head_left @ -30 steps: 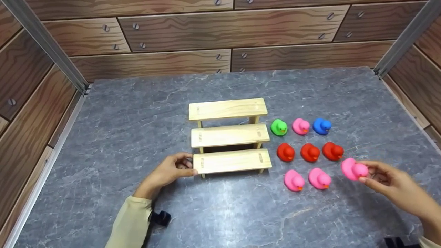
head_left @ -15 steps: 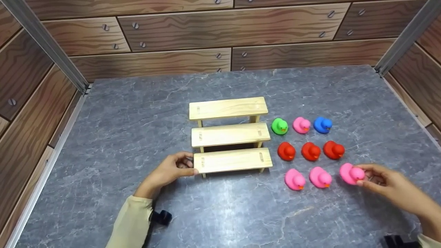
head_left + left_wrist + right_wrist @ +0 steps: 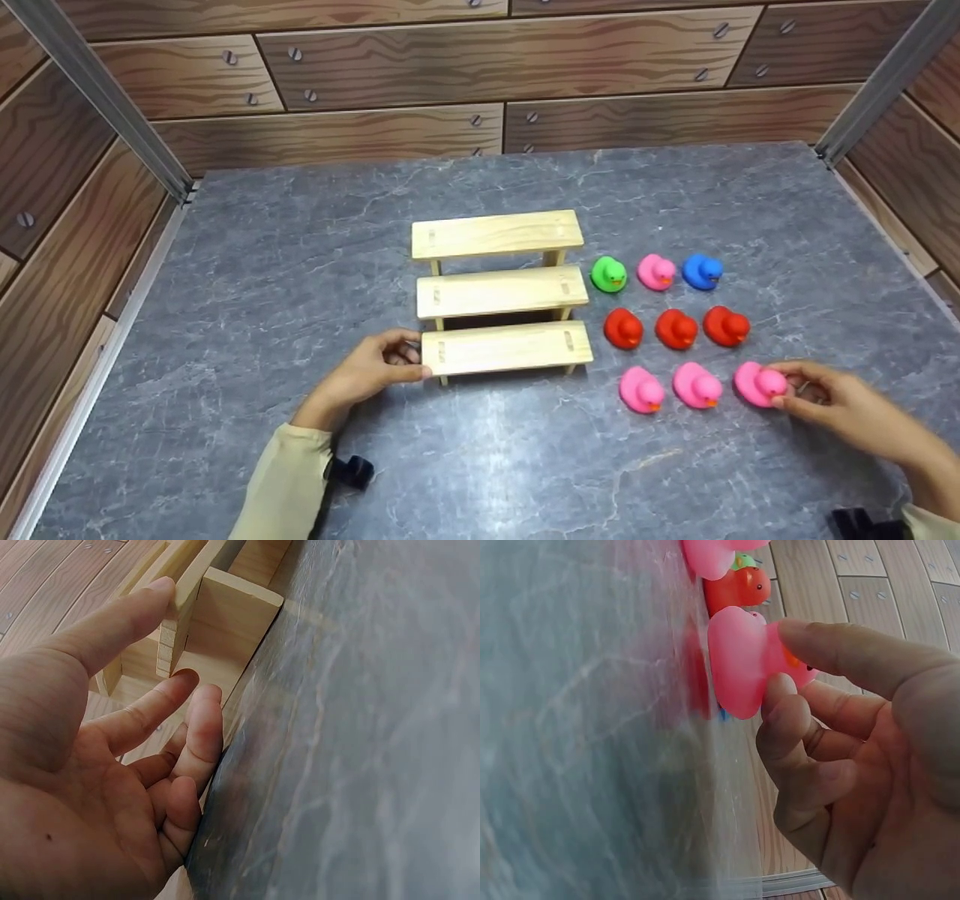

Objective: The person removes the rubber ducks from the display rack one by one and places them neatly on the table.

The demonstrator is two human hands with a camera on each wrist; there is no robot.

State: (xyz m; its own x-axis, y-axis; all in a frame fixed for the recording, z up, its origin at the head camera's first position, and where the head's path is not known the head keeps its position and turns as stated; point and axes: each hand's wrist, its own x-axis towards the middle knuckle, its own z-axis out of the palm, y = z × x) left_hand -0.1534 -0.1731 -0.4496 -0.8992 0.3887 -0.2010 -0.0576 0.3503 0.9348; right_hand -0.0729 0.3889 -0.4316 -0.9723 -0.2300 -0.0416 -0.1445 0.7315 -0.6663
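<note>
A three-tier wooden step stand [image 3: 502, 296] stands mid-table in the head view. My left hand [image 3: 375, 369] grips the left end of its lowest step, thumb and forefinger at the step's end [image 3: 171, 641] in the left wrist view. My right hand [image 3: 840, 401] pinches a pink rubber duck [image 3: 759, 384] by its head, at the right end of the front row. In the right wrist view this duck [image 3: 739, 664] is at the tabletop; contact is hard to tell. Two more pink ducks, one left [image 3: 641, 390] and one middle [image 3: 697, 386], sit beside it.
Behind stand three red ducks, the middle one [image 3: 676, 329] among them. The back row has a green duck [image 3: 609, 274], a pink duck [image 3: 656, 272] and a blue duck [image 3: 703, 271]. Wood-patterned walls [image 3: 480, 67] enclose the grey marbled table [image 3: 300, 247].
My right hand has moved the pink duck slightly left and lowered it into line with the front row. The left hand and the stand have stayed in place.
</note>
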